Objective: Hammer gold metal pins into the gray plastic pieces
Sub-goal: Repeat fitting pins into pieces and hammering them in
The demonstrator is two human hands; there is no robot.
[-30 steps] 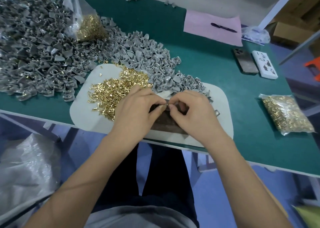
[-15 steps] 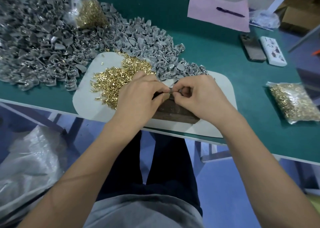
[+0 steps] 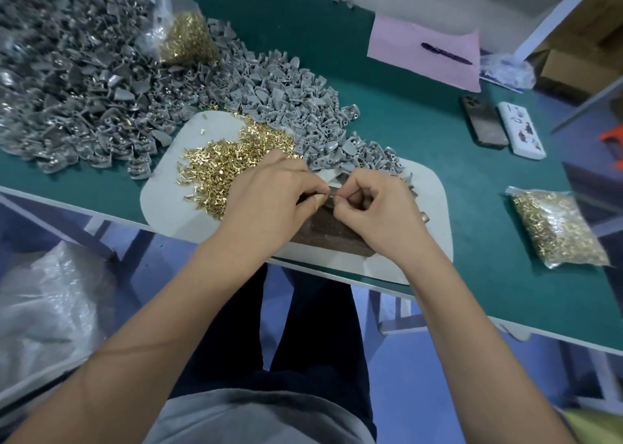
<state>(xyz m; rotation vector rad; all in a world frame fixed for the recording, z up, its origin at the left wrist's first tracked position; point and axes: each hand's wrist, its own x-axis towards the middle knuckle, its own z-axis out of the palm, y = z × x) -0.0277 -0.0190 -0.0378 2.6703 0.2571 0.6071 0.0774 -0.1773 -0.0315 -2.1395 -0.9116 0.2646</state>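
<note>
At the near edge of the green bench [image 3: 421, 160], a pale mat [image 3: 161, 194] overhangs the rim slightly, and both hands meet over a dark wooden block [image 3: 333, 234] that lies on it. The left hand [image 3: 269, 197] has thumb and forefinger pinched together on something small; the right hand [image 3: 374, 207] is curled, its fingertips pinching a small gray part right against the left fingertips. What exactly sits between them is too small to tell. A loose heap of gold pins [image 3: 219, 164] lies on the mat just beside and partly under the left hand. The gray plastic pieces [image 3: 286, 106] spill in a long bank from the far left corner down onto the mat's far edge, touching the pins and ending just beyond the hands.

Open bench surface lies to the right of the mat and beyond the gray bank. There, near the right edge, a sealed clear bag of gold pins [image 3: 556, 228] lies flat, well apart from the hands. A second clear bag [image 3: 182, 39], open at the top and also holding gold pins, stands in the gray pile at far left. Two phones [image 3: 485, 123] lie side by side farther back, and a pink sheet [image 3: 404, 46] with a pen [image 3: 445, 53] on it rests near the far edge.
</note>
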